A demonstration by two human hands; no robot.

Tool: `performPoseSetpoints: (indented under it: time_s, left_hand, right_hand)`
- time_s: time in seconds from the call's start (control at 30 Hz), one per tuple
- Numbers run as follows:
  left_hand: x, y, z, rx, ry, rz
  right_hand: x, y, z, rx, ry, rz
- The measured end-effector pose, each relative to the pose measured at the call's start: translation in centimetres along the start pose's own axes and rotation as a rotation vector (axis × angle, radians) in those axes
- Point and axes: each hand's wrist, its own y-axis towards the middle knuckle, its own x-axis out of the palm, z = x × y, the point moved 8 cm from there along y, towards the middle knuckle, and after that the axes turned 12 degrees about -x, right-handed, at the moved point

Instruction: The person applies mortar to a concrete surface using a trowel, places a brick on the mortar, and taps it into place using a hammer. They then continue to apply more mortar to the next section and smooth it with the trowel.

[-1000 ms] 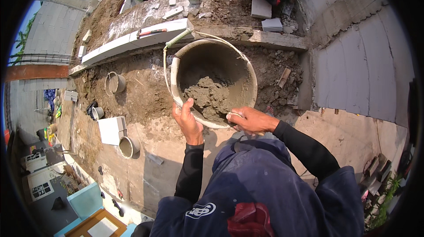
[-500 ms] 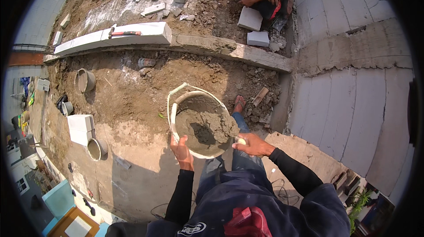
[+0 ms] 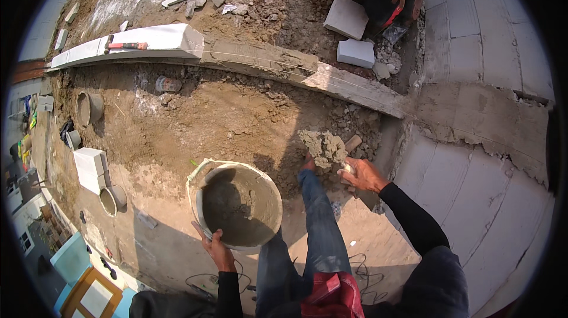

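Right hand (image 3: 367, 175) is closed round a pale handle (image 3: 348, 168) right of the bucket (image 3: 265, 193); mortar (image 3: 322, 147) is carried ahead of its fingers, the bucket's near-left rim being held by the left hand (image 3: 217, 251).

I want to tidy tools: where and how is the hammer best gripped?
Probably by its red handle, from above: the hammer lies lengthwise on the white blocks, dark head at the left, handle reaching right.

Left head-worn fisheye camera: faces steeply downward past the wearer's legs (image 3: 322, 217), near above the bucket (image 3: 264, 199), field extending beyond the low wall (image 3: 254, 62).
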Motion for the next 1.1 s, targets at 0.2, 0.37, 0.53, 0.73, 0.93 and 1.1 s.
performPoseSetpoints:
  time_s: [0.2, 0.37, 0.53, 0.73, 0.93, 1.1]
  left_hand:
    - [0.1, 1.6, -4.4, -0.146, -0.130, 0.100]
    - [4.2, 2.7, -5.1, -0.193, -0.071, 0.039]
    - [5.3, 2.8, -5.0, -0.212, -0.098, 0.038]
    - [7.0, 3.8, -5.0, -0.216, -0.119, -0.011]
    - [8.4, 4.4, -3.8, -0.196, -0.111, -0.039]
    - [8.3, 5.4, -4.0, -0.183, -0.066, -0.017]
  right_hand:
    - [-0.4, 10.3, 3.3, 0.198, 0.425, -0.350]
    - [-7.3, 23.8, 12.7, 0.230, 0.675, -0.407]
    - [-8.3, 21.4, 15.0, 0.339, 0.688, -0.429]
    - [-8.5, 15.8, 15.7, 0.310, 0.432, -0.314]
    - [-3.1, 12.9, 14.7, -0.231, -0.540, 0.292]
    - [-3.2, 20.7, 15.8, -0.274, -0.530, 0.637]
